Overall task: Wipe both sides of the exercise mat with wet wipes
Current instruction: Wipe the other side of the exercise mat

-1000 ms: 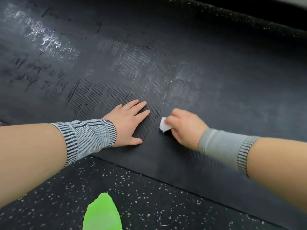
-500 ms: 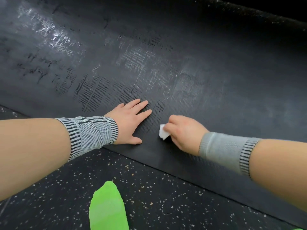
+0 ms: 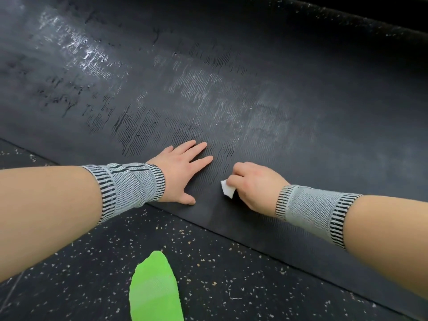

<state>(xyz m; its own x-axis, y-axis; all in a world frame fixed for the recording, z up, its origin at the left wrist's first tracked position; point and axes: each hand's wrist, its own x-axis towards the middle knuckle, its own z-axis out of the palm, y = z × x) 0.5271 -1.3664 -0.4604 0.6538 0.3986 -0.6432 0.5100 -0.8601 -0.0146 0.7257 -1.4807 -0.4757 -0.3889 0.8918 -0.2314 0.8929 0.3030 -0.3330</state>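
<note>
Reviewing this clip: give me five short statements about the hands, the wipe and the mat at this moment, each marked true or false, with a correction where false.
1. The left hand lies flat on the exercise mat with fingers spread. True.
2. The white wet wipe is held in the left hand. False: the right hand grips it, fingers curled round it.
3. The wipe is lifted well clear of the mat. False: it appears pressed against the mat near its near edge.
4. Both wrists wear grey knitted bands with dark stripes. True.
5. The mat lies on a pale wooden floor. False: the floor is dark with light speckles.
</note>
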